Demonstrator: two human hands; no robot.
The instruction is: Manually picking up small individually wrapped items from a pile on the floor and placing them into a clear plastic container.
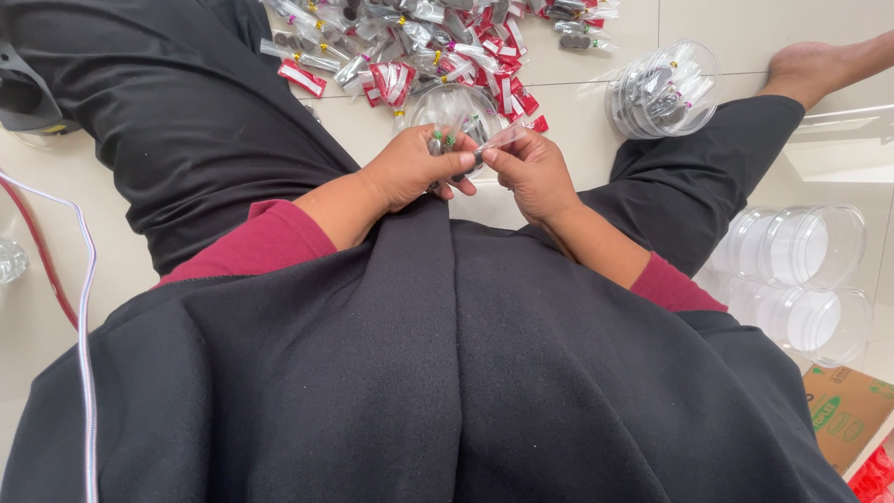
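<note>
Fingers of the left hand and right hand pinch a small clear packet between them above a round clear container on the floor.

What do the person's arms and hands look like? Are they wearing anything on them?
Both arms wear dark red long sleeves, pushed up from the wrists. The left hand and right hand are bare: no gloves, and no rings or watch that I can see.
</note>
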